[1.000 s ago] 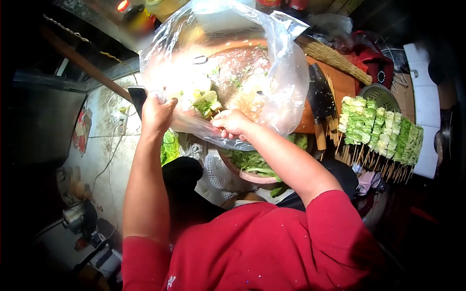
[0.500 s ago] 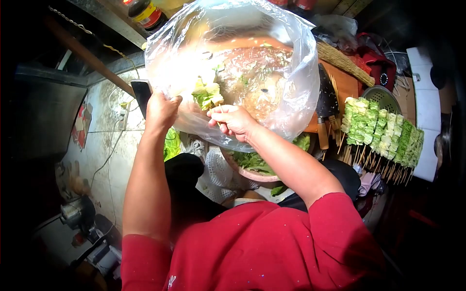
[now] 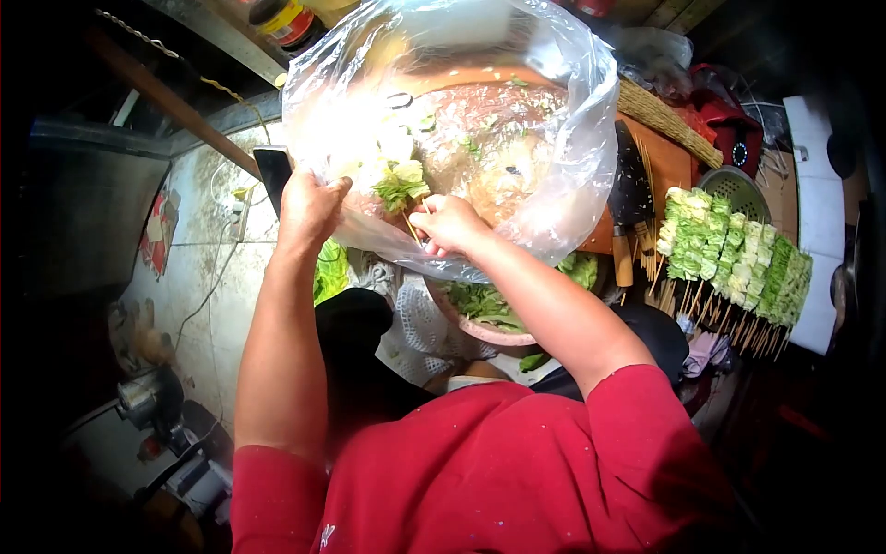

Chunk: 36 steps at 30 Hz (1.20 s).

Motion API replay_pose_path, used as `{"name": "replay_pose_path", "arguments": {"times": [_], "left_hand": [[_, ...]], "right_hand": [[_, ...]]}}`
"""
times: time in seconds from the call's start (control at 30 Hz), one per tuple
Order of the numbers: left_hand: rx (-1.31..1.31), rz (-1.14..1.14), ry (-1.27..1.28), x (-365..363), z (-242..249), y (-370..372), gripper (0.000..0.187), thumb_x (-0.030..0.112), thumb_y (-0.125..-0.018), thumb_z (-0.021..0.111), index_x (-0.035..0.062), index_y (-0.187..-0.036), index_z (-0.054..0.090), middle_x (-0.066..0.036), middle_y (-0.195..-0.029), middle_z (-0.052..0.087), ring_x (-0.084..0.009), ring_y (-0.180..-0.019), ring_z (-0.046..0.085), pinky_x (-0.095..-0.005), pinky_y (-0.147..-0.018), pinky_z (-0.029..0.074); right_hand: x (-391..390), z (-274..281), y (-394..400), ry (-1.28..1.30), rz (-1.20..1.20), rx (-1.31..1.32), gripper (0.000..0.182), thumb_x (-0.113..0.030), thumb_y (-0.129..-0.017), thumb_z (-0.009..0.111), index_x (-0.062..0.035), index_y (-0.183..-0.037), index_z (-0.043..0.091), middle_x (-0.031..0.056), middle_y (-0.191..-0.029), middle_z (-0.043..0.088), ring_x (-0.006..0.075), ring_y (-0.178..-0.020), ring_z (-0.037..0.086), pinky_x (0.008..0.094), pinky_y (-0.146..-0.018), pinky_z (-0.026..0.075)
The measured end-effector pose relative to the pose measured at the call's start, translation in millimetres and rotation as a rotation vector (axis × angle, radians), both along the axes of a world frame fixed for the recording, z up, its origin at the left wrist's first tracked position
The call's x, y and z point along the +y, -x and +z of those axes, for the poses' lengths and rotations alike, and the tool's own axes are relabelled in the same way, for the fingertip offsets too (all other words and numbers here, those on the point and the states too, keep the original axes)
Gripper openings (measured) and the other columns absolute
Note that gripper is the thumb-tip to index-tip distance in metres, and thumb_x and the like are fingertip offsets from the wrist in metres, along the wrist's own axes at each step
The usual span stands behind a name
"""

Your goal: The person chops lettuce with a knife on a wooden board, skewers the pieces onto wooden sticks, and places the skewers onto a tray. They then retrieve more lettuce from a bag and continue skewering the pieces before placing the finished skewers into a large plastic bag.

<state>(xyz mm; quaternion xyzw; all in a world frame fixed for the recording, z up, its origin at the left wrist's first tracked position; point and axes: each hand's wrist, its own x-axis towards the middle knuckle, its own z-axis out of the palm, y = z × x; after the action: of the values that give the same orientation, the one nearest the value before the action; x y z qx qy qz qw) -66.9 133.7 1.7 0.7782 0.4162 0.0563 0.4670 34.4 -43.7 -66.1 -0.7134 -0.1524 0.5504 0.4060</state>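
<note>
My right hand (image 3: 452, 226) is closed on the bare end of a skewer (image 3: 412, 227), over the near rim of a large clear plastic bag (image 3: 591, 198). Pale green leaf pieces (image 3: 400, 185) are threaded on that skewer, inside the bag's mouth; strong glare washes out the part beyond them. My left hand (image 3: 312, 208) grips the bag's left edge, thumb on top, fingertips hidden. Close beside its knuckles is a dark phone-like slab (image 3: 273, 175). Bits of leaf show within the bag.
Leaf-loaded skewers (image 3: 734, 249) lie in a row at the right. A wooden-handled knife (image 3: 623, 258), bare sticks and a perforated metal strainer (image 3: 736, 192) are nearer the bag. Below my right forearm stands a pink-rimmed basin (image 3: 494, 334) of greens. A sauce bottle (image 3: 284, 20) is at the top.
The leaf pieces on the skewer have tilted slightly, and my right hand has shifted a little to the right. My left hand keeps its hold on the bag. The whole view has shifted slightly.
</note>
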Motion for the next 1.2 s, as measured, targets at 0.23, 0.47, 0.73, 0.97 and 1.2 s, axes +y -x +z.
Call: {"name": "replay_pose_path", "arguments": {"times": [0.23, 0.47, 0.73, 0.97, 1.2], "left_hand": [[-0.079, 0.000, 0.005, 2, -1, 0, 0.037, -0.002, -0.080, 0.062, -0.0028, -0.116, 0.054, -0.010, -0.098, 0.064, -0.0166, -0.081, 0.062, -0.0293, -0.074, 0.050], [-0.113, 0.037, -0.090, -8, 15, -4, 0.037, 0.000, -0.080, 0.061, -0.0024, -0.117, 0.054, -0.010, -0.101, 0.063, -0.0148, -0.084, 0.061, -0.0278, -0.076, 0.049], [-0.422, 0.158, 0.047, -9, 16, -7, 0.043, 0.001, -0.081, 0.060, -0.0019, -0.122, 0.052, -0.007, -0.103, 0.062, -0.0135, -0.086, 0.059, -0.0253, -0.077, 0.047], [-0.373, 0.173, 0.057, -12, 18, -7, 0.042, 0.005, -0.081, 0.062, -0.0010, -0.122, 0.052, -0.006, -0.101, 0.062, -0.0129, -0.085, 0.059, -0.0253, -0.075, 0.047], [-0.476, 0.158, 0.070, -10, 20, -7, 0.041, 0.005, -0.081, 0.063, -0.0005, -0.119, 0.053, -0.005, -0.098, 0.062, -0.0122, -0.082, 0.058, -0.0248, -0.072, 0.047]], "right_hand": [[-11, 5, 7, -0.080, 0.010, -0.215, 0.022, -0.014, -0.091, 0.047, -0.0004, -0.101, 0.061, 0.0081, -0.076, 0.065, 0.0141, -0.058, 0.062, 0.0281, -0.056, 0.051], [-7, -10, 14, -0.169, -0.018, -0.506, 0.021, -0.015, -0.090, 0.048, -0.0021, -0.100, 0.061, 0.0099, -0.077, 0.066, 0.0165, -0.061, 0.063, 0.0299, -0.061, 0.052], [2, 1, 7, 0.020, 0.133, -0.610, 0.024, -0.020, -0.085, 0.052, -0.0028, -0.096, 0.064, 0.0210, -0.093, 0.066, 0.0381, -0.091, 0.062, 0.0435, -0.081, 0.048], [3, 6, 6, 0.068, 0.139, -0.623, 0.026, -0.018, -0.084, 0.051, -0.0034, -0.099, 0.066, 0.0214, -0.097, 0.066, 0.0373, -0.094, 0.062, 0.0428, -0.086, 0.048], [2, -1, -1, 0.074, 0.243, -0.587, 0.032, -0.023, -0.085, 0.050, -0.0026, -0.103, 0.067, 0.0224, -0.099, 0.065, 0.0373, -0.096, 0.062, 0.0429, -0.087, 0.047]]}}
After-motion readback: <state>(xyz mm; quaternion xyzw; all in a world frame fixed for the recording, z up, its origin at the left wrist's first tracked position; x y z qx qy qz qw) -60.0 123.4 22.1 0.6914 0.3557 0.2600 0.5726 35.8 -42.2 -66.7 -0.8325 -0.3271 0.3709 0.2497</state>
